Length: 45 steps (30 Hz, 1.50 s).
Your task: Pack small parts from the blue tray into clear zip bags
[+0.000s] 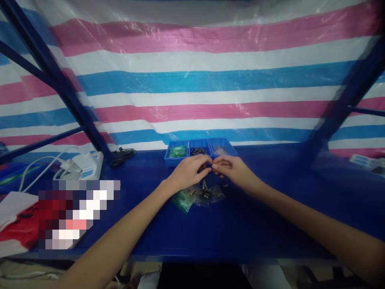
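Note:
My left hand [192, 171] and my right hand [230, 168] meet just in front of a blue divided tray [174, 161]. The fingertips of both are pinched round something tiny and dark between them, too small to name. Below the hands, on the blue table [234, 228], lie a green plastic bag [183, 200] and clear plastic bags [217, 193]. Small dark and brass-coloured metal parts [205, 192] rest on and around these bags. Inside the tray are green packets [178, 151], many small dark parts [199, 151] and pale clear pieces [221, 150], each kind in its own compartment.
A white power strip [92, 166] with plugs and cables stands at the left, near a black item [124, 152]. Red and white packaging [21, 220] lies at the front left, beside a blurred-out patch. Blue frame posts [69, 102] rise before a striped sheet [198, 80].

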Available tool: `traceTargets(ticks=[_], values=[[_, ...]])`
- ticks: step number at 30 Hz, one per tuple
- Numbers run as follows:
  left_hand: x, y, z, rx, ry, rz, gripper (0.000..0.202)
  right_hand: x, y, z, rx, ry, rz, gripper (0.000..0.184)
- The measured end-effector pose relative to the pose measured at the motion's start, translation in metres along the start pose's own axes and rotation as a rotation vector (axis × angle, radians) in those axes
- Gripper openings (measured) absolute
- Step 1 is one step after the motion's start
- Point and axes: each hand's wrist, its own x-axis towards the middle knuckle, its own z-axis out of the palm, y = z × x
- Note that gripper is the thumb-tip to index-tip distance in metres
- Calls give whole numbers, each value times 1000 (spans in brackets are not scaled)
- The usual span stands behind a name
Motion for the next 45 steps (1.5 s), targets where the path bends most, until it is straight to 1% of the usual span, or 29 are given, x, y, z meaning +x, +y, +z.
traceTargets(ticks=[10,15,21,24,27,32,36,42,45], values=[[1,1,-2,-13,24,-2,17,-1,2,0,-137,-68,-77,34],[2,3,-3,-28,32,-10,17,-1,1,0,-157,-94,-95,35],[2,4,-2,-23,80,25,18,-1,1,1,-119,-130,-78,30],[2,4,-2,-19,90,42,19,-3,0,1,-72,-147,-45,29],[2,3,-1,-10,97,59,20,-4,-2,2,-25,-145,-14,29],[1,1,0,-2,98,70,16,-3,-2,3,4,-139,-13,27],[1,0,1,3,84,70,15,-2,0,2,-72,-148,-48,28],[2,1,0,13,68,66,16,-3,4,1,-289,-107,-147,28],[2,3,1,17,90,74,17,-4,4,2,-342,-97,-179,28]])
